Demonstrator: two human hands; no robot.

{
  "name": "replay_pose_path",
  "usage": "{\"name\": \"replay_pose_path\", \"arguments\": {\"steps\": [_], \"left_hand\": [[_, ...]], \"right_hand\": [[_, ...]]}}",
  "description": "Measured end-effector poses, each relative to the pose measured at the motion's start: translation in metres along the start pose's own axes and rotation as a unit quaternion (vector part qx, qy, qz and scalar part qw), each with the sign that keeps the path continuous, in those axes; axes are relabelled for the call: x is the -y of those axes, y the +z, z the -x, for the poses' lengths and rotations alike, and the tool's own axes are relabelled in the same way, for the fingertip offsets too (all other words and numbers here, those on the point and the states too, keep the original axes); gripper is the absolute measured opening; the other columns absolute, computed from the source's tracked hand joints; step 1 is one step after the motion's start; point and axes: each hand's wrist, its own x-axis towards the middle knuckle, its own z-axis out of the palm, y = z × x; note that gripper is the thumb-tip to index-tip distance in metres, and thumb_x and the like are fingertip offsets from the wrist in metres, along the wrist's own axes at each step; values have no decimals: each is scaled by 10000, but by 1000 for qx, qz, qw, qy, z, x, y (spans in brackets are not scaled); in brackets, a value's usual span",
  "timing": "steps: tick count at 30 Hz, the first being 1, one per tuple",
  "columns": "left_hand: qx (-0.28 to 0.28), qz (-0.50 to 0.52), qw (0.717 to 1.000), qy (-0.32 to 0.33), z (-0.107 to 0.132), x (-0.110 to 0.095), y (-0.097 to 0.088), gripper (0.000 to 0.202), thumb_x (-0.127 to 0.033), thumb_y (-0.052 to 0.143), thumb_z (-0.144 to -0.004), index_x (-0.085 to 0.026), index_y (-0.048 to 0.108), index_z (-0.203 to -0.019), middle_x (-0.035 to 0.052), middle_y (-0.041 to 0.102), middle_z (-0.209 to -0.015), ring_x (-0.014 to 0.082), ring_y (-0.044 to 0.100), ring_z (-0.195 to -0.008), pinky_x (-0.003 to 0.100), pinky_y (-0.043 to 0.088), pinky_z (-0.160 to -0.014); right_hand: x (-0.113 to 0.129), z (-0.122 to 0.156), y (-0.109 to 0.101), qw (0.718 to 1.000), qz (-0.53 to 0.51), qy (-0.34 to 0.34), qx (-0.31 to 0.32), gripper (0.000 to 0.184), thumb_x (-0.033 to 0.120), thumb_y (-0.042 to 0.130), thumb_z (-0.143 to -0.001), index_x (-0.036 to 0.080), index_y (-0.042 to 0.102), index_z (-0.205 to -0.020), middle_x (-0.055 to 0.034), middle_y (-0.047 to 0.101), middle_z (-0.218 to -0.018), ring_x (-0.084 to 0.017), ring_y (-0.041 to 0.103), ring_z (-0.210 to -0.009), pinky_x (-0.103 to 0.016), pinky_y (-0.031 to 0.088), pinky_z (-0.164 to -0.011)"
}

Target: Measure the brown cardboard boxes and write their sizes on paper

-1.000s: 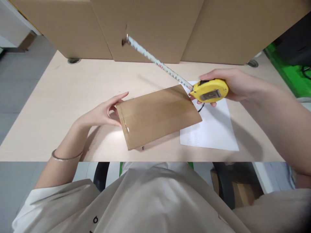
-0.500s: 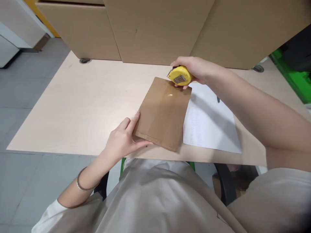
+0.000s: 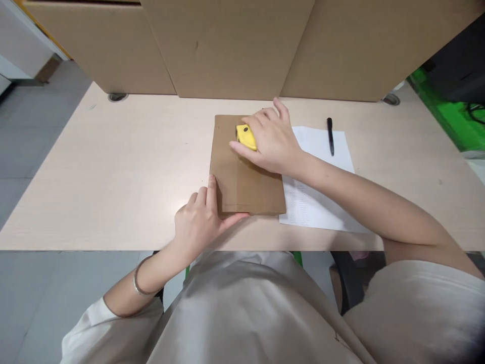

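Observation:
A flat brown cardboard box (image 3: 242, 182) lies on the pale wooden desk (image 3: 113, 167), its long side running away from me. My right hand (image 3: 271, 139) is closed over a yellow tape measure (image 3: 245, 136) and rests it on the far part of the box. My left hand (image 3: 200, 220) grips the box's near left corner, thumb under the near edge and fingers on the left side. A metal bangle (image 3: 138, 278) circles my left wrist.
A white printed sheet (image 3: 322, 192) lies right of the box, partly under it, with a black pen (image 3: 330, 135) on its far edge. Large cardboard boxes (image 3: 227, 45) stand along the desk's back. Round cable holes (image 3: 116, 96) sit at both back corners.
The tape blade was extended, then retracted. The box was turned from crosswise to lengthwise. My right hand brought the tape measure down onto the box; my left hand moved to its near corner.

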Motion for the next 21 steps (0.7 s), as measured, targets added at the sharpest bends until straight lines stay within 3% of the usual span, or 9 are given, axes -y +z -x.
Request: {"name": "replay_pose_path", "arguments": {"steps": [3,4,6,8,11,14,16,19,21], "left_hand": [[-42,-43,996,60,5,5,0,1134,-1042,646,-853,-161,708,-1566,160,732,-896,355,713,-831,454,486,-584],[-57,-50,992,100,7,6,-1,1037,-984,673,-897,-173,722,-1542,160,736,-896,355,724,-837,478,536,-615],[-91,-30,966,239,10,6,0,677,-743,714,-1040,-227,747,-1478,141,773,-927,327,762,-857,488,612,-663],[-115,20,897,426,11,-1,2,311,-397,687,-1123,-247,784,-1378,111,835,-1014,283,822,-972,440,679,-745],[-86,56,785,611,7,-23,14,276,-178,607,-1121,-190,837,-1273,111,890,-1261,239,829,-1278,343,709,-1034],[42,42,773,631,0,-46,35,397,-287,530,-1192,-157,801,-1451,127,800,-1560,226,714,-1545,308,600,-1288],[132,47,781,608,-5,-57,51,577,-468,488,-1218,-98,693,-1611,168,698,-1682,259,603,-1668,347,524,-1383],[213,73,794,565,-9,-64,68,858,-661,458,-1189,4,526,-1727,244,549,-1788,303,445,-1769,388,429,-1454],[240,86,800,543,-8,-65,72,901,-686,473,-1176,8,485,-1751,253,495,-1820,299,383,-1798,385,406,-1463]], "right_hand": [[-25,7,-28,994,-52,82,-48,527,634,461,-1172,228,636,-1460,-184,661,-1520,-417,607,-1462,-599,440,-1296],[-40,10,-38,985,-56,150,-61,474,608,467,-1178,214,647,-1371,-209,663,-1494,-412,635,-1411,-558,488,-1243],[-76,18,-53,951,-12,309,-8,502,651,467,-1176,204,642,-1321,-256,696,-1402,-465,647,-1383,-618,440,-1261],[-114,27,-55,898,87,421,93,642,651,320,-1201,114,638,-1351,-366,650,-1459,-551,590,-1472,-691,384,-1273],[-152,40,-39,840,145,487,188,581,513,413,-1197,9,678,-1312,-461,624,-1465,-597,591,-1498,-675,432,-1227],[-169,49,-23,839,123,499,179,405,380,531,-1148,29,710,-1246,-434,670,-1418,-589,619,-1469,-696,430,-1212],[-175,51,-21,859,81,483,145,338,377,553,-1137,79,706,-1182,-388,704,-1369,-557,618,-1458,-696,417,-1223],[-178,52,-27,895,4,435,95,370,513,494,-1177,195,648,-1066,-225,762,-1155,-380,695,-1267,-523,506,-1158],[-175,52,-30,908,-116,400,51,352,548,490,-1169,247,600,-1023,-108,730,-976,-248,693,-980,-374,560,-939]]}}
